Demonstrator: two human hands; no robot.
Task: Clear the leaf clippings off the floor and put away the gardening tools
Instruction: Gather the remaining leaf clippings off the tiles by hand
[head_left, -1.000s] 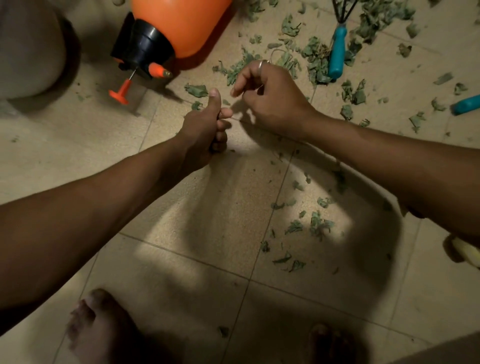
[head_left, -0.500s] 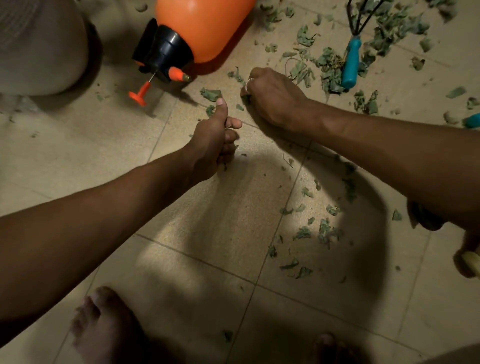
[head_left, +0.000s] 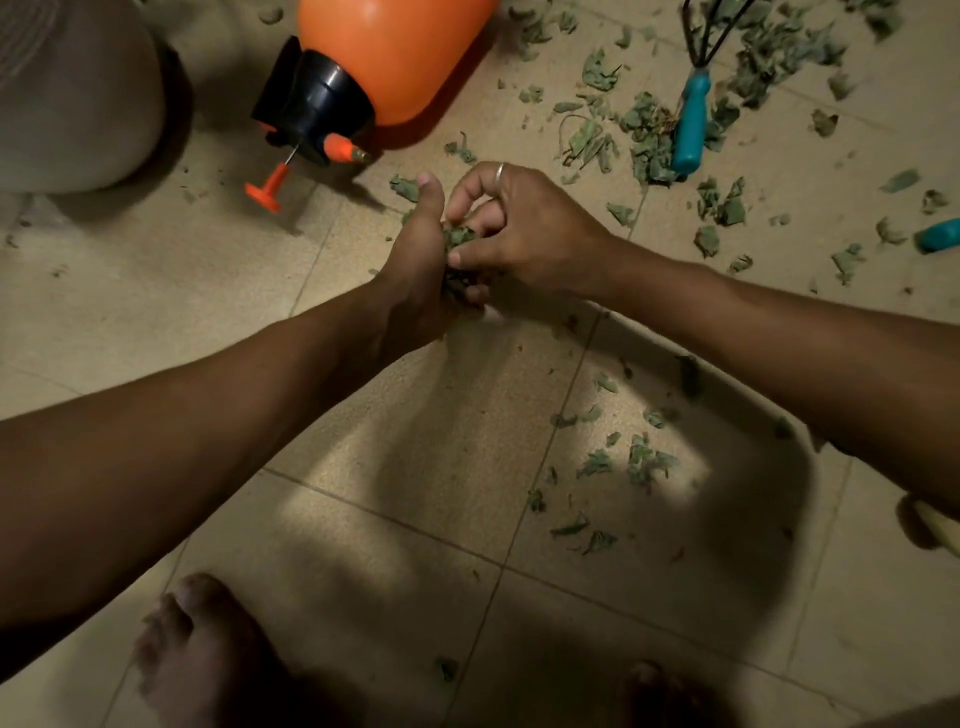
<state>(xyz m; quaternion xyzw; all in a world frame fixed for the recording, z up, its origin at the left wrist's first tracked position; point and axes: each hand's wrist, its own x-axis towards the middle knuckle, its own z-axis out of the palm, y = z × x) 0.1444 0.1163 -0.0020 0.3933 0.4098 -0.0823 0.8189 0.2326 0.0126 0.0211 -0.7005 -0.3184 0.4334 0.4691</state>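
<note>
Green leaf clippings (head_left: 644, 130) lie scattered over the tan tiled floor, thickest at the upper right. My left hand (head_left: 415, 275) is cupped, thumb up, around a bunch of clippings (head_left: 457, 239). My right hand (head_left: 519, 228), with a ring on one finger, meets it from the right, its fingertips pushing clippings into the left palm. A hand rake with a teal handle (head_left: 691, 124) lies among the leaves at the upper right. A second teal handle (head_left: 940, 234) shows at the right edge.
An orange pressure sprayer (head_left: 395, 52) with a black cap lies on its side at the top. A pale rounded object (head_left: 67, 98) fills the upper left. More clippings (head_left: 634, 462) sit in a lit patch at lower right. Bare toes (head_left: 208, 654) are at the bottom.
My right hand has drawn back from the floor near the sprayer and joined my left hand. The left hand now holds a visible bunch of clippings.
</note>
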